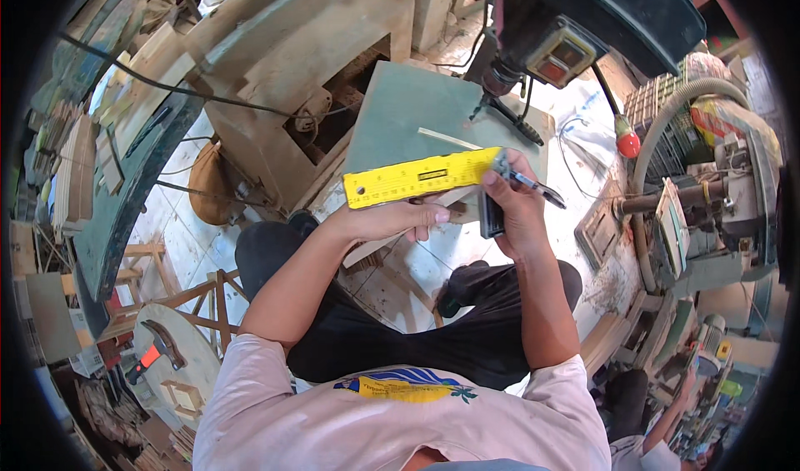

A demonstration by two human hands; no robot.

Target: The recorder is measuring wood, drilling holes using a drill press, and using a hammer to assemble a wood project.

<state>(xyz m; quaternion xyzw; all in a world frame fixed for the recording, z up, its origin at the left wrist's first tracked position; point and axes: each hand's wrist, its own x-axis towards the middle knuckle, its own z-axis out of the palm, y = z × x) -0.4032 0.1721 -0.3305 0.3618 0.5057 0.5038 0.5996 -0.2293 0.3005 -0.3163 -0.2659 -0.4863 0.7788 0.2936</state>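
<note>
Both my hands are raised over my lap, in front of the drill press table. My right hand (520, 211) is closed on the black handle of a try square, with a dark pen (543, 190) also held between its fingers, tip pointing right. The square's yellow blade (400, 177) stretches left above my left hand (400, 218). That hand is closed, thumb extended, around a pale piece of wood (372, 250), mostly hidden by the hand and the blade. A thin wooden strip (448, 138) lies on the green board (408, 104) just beyond.
The drill press head (567, 50) with its chuck (502, 79) overhangs the board. A large dusty machine (292, 46) stands at the far left. A hammer (157, 350) lies on a round stool at lower left. At right are another machine (733, 192) and a co-worker's arm (671, 408).
</note>
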